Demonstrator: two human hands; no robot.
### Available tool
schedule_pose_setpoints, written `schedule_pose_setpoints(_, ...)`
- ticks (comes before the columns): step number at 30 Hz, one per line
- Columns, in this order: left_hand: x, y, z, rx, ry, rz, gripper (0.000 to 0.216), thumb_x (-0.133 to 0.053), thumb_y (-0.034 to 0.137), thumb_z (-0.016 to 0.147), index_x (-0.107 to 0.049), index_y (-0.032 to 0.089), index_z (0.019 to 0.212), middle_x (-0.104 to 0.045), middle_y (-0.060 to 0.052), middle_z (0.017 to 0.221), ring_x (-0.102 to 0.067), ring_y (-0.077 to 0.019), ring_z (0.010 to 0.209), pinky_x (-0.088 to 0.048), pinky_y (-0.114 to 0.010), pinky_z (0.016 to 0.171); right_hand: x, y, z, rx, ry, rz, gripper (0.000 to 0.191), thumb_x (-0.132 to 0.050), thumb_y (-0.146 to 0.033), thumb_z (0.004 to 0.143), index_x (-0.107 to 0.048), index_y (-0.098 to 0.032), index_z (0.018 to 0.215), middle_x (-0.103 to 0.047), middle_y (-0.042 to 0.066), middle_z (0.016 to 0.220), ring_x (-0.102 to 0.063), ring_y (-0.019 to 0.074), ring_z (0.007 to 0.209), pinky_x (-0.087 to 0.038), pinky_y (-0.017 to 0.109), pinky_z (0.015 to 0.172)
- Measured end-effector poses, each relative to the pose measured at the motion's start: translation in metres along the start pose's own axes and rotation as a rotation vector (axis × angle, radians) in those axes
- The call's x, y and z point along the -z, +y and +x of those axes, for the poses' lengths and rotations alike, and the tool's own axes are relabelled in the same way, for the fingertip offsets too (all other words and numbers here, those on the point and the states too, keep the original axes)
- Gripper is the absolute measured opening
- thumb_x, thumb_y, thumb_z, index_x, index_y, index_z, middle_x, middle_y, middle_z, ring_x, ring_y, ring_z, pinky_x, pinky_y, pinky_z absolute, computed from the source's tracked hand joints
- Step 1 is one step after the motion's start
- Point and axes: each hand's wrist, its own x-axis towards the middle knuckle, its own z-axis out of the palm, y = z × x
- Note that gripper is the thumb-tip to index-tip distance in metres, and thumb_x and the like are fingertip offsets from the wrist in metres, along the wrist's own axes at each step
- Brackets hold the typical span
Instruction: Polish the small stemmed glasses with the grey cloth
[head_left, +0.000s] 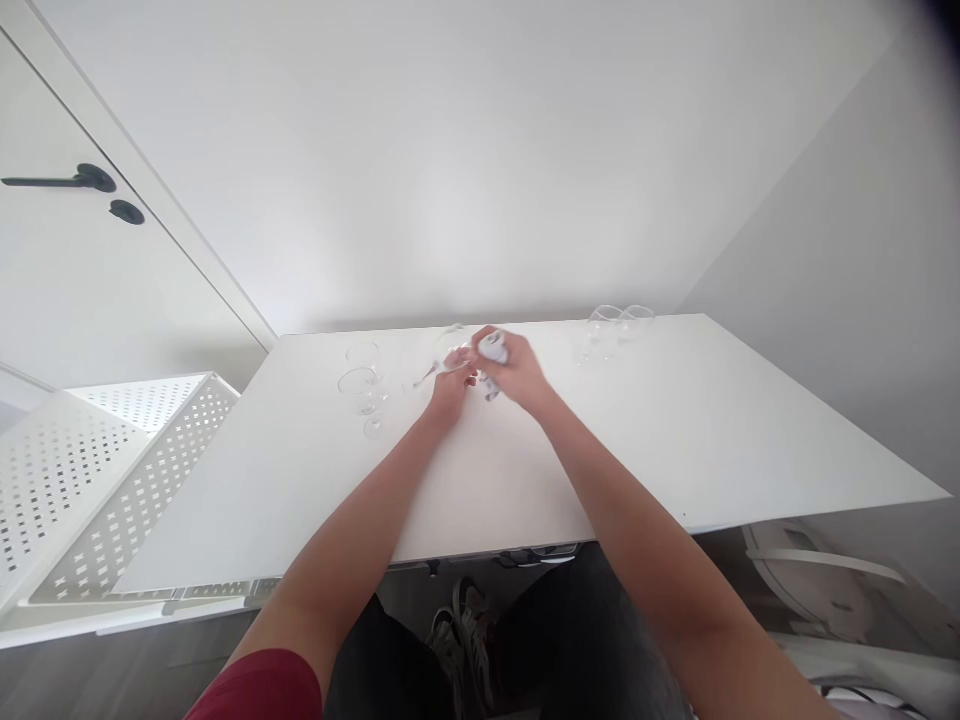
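Note:
Over the far middle of the white table, my left hand is closed around a clear stemmed glass. The glass is tilted, its foot toward the left and its bowl toward the wall. Close beside it, my right hand grips a bunched white cloth against the glass's right side. My fingers partly hide the glass, and whether the cloth reaches inside the bowl I cannot tell. To the left of my hands, clear stemmed glasses stand upright on the table.
Two more clear glasses stand at the table's far right, near the wall. A white perforated rack adjoins the table on the left. A door with a black handle is at the far left. Below the right front edge is a pale rounded object.

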Motion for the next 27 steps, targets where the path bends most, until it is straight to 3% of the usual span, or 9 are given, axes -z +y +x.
schedule_pose_setpoints(3, -0.006, 0.012, -0.003, -0.004, -0.109, -0.056, 0.035, -0.079, 0.038, 0.083, -0.069, 0.024, 0.114, -0.071, -0.007, 0.120, -0.064, -0.0160, 0.090, -0.053, -0.031, 0.078, 0.025, 0.017, 0.000, -0.040, 0.186, 0.198, 0.028, -0.076, -0.044, 0.083, -0.061, -0.021, 0.085, -0.057, -0.001, 0.068, -0.052, 0.0143, 0.060, -0.042, 0.028, 0.053)
schedule_pose_setpoints(6, -0.011, 0.022, -0.007, -0.059, -0.194, -0.158, 0.055, -0.074, 0.050, 0.089, -0.057, 0.032, 0.137, -0.065, -0.009, 0.140, -0.067, -0.0204, 0.107, -0.056, -0.034, 0.084, 0.029, 0.039, -0.004, -0.090, 0.131, 0.258, 0.033, -0.079, -0.048, 0.082, -0.060, -0.021, 0.084, -0.056, -0.001, 0.067, -0.051, 0.0140, 0.059, -0.042, 0.028, 0.053)
schedule_pose_setpoints(10, -0.014, 0.030, -0.012, -0.097, -0.173, -0.176, 0.052, -0.058, 0.064, 0.096, -0.055, 0.031, 0.137, -0.061, -0.011, 0.145, -0.068, -0.0232, 0.113, -0.058, -0.037, 0.089, 0.026, 0.062, -0.008, -0.175, -0.052, 0.326, 0.035, -0.081, -0.049, 0.080, -0.061, -0.021, 0.086, -0.056, -0.001, 0.068, -0.053, 0.0151, 0.061, -0.043, 0.029, 0.054)
schedule_pose_setpoints(14, -0.014, 0.031, -0.014, -0.090, -0.158, -0.147, 0.050, -0.058, 0.061, 0.097, -0.058, 0.029, 0.135, -0.062, -0.011, 0.144, -0.069, -0.0217, 0.110, -0.059, -0.036, 0.088, 0.040, 0.067, -0.006, -0.262, 0.116, 0.618, 0.038, -0.069, -0.058, 0.085, -0.058, -0.028, 0.105, -0.057, 0.000, 0.079, -0.054, 0.0179, 0.068, -0.047, 0.030, 0.055)
schedule_pose_setpoints(17, -0.014, 0.028, -0.013, -0.080, -0.086, -0.134, 0.048, -0.057, 0.062, 0.097, -0.056, 0.028, 0.132, -0.066, -0.011, 0.139, -0.069, -0.0207, 0.106, -0.060, -0.035, 0.083, 0.048, 0.068, -0.004, -0.304, 0.132, 0.765, 0.031, -0.067, -0.048, 0.083, -0.054, -0.030, 0.104, -0.058, 0.001, 0.083, -0.056, 0.0185, 0.072, -0.051, 0.032, 0.058)
schedule_pose_setpoints(21, -0.012, 0.024, -0.010, -0.062, 0.050, -0.059, 0.046, -0.059, 0.064, 0.096, -0.056, 0.024, 0.118, -0.067, -0.013, 0.138, -0.069, -0.0210, 0.105, -0.060, -0.033, 0.075, 0.044, 0.074, -0.004, -0.273, 0.186, 0.687, 0.039, -0.081, -0.035, 0.075, -0.049, -0.029, 0.098, -0.057, -0.003, 0.084, -0.055, 0.0148, 0.069, -0.049, 0.028, 0.057)
schedule_pose_setpoints(27, -0.011, 0.026, -0.010, -0.080, 0.149, 0.047, 0.048, -0.060, 0.065, 0.094, -0.054, 0.023, 0.116, -0.067, -0.014, 0.138, -0.069, -0.0218, 0.107, -0.062, -0.031, 0.067, 0.040, 0.084, -0.002, -0.233, 0.217, 0.489, 0.049, -0.085, -0.054, 0.077, -0.046, -0.028, 0.092, -0.052, -0.004, 0.077, -0.049, 0.0127, 0.061, -0.048, 0.027, 0.049)
